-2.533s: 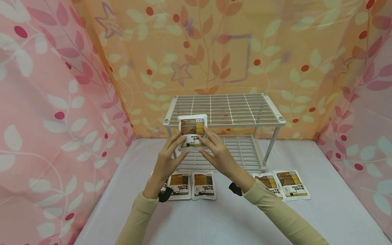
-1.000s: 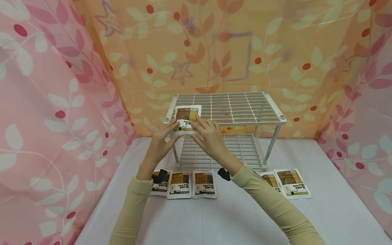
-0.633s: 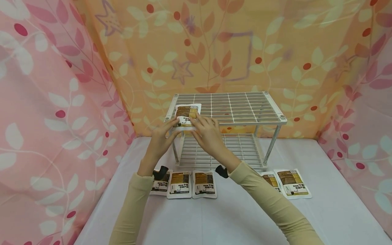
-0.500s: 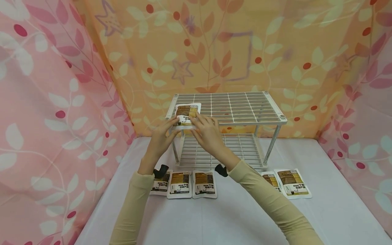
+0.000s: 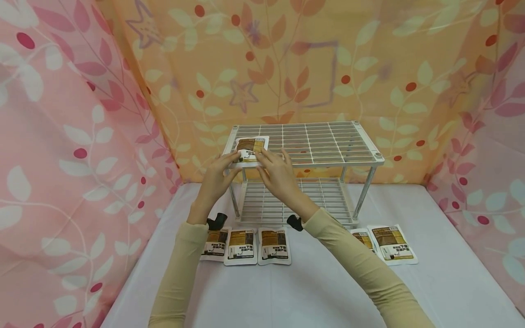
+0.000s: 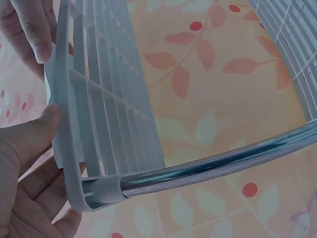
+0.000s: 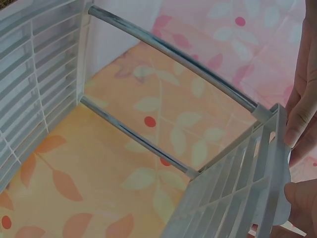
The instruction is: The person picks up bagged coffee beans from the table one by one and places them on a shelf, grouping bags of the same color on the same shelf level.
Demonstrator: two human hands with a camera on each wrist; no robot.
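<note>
A white food pouch with a brown and yellow label (image 5: 251, 145) lies at the left front corner of the white wire rack's top shelf (image 5: 324, 143). My left hand (image 5: 214, 178) grips its left side, and my right hand (image 5: 280, 176) grips its near right side, thumbs low by the shelf's front edge. In the left wrist view, the left hand (image 6: 27, 153) is close against the shelf rim, with a pale strip of pouch (image 6: 60, 153) showing. The right wrist view catches the right hand (image 7: 303, 198) at the rim from below; most of the pouch is hidden there.
Three similar pouches (image 5: 241, 248) lie in a row on the white table (image 5: 279, 296), before the rack. Two more, one a fully visible pouch (image 5: 393, 244), lie at right, partly behind the right sleeve (image 5: 361, 264). A lower shelf (image 5: 311, 200) sits between metal legs (image 5: 364, 193).
Both hands have carried the pouch forward from in front of the rack and laid it down flatter on the top shelf. In the last half second it has shifted slightly farther back.
</note>
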